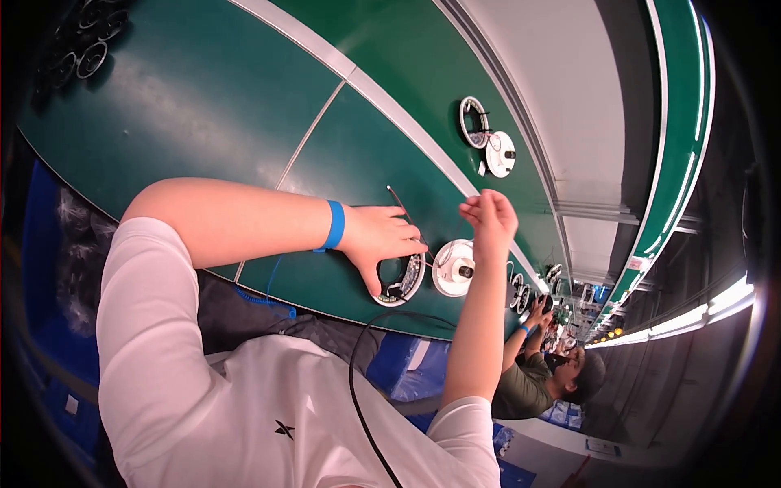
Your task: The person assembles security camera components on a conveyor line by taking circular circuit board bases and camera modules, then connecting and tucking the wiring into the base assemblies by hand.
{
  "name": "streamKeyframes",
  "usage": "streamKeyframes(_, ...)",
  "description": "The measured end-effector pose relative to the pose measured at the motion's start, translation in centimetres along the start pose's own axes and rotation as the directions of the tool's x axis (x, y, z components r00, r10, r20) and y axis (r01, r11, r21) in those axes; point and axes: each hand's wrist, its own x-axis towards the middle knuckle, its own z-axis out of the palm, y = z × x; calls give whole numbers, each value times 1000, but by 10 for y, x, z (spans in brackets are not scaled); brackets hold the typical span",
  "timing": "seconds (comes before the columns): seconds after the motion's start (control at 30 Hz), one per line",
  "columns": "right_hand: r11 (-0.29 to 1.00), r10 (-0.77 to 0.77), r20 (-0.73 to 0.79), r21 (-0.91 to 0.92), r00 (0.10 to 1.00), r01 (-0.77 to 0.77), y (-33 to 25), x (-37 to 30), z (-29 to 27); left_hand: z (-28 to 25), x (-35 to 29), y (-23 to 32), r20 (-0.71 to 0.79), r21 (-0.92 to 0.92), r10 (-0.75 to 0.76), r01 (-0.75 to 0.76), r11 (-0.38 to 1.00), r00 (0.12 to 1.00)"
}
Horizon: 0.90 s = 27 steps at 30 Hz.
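A white ring-shaped housing (413, 286) with small electronic parts around its inside lies on the green bench. My left hand (386, 237), with a blue band at the wrist, spans it from above, thumb on one side of the rim and fingers on the other. Beside it is a white round base (452, 268) with a black camera-like module in the middle. A thin dark cable-like piece (400, 203) runs under my left fingers. Raised over the bench beyond the base, my right hand (490, 218) has its fingertips pinched together; whatever they hold, if anything, cannot be made out.
Across the pale divider strip (407, 122), another ring (473, 122) and white base (500, 154) lie on the green conveyor-like surface. Black round parts (81, 57) sit at the far left. A co-worker (545, 382) works at the right. Blue bins (411, 366) stand below the bench edge.
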Motion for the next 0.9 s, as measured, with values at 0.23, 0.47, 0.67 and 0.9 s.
streamKeyframes(0.23, 972, -71, -47, 222, 996, 80, -31, -53, -68, 3, 2, -1, -13, -12, -10, 10, 1000, 1000)
streamKeyframes(0.47, 965, -8, 132, -258, 991, 42, -32, -118, -50, 4, -1, -1, -15, 5, -32, 32, 999, 999)
streamKeyframes(0.67, 806, 213, 284, -592, 935, -4, -7, -131, -16, 9, 2, -1, -10, -4, -30, 30, 1000, 1000)
streamKeyframes(0.9, 619, 190, 358, -766, 914, 172, 7, -113, 4, 12, 1, -1, -23, 12, -25, 25, 1000, 999)
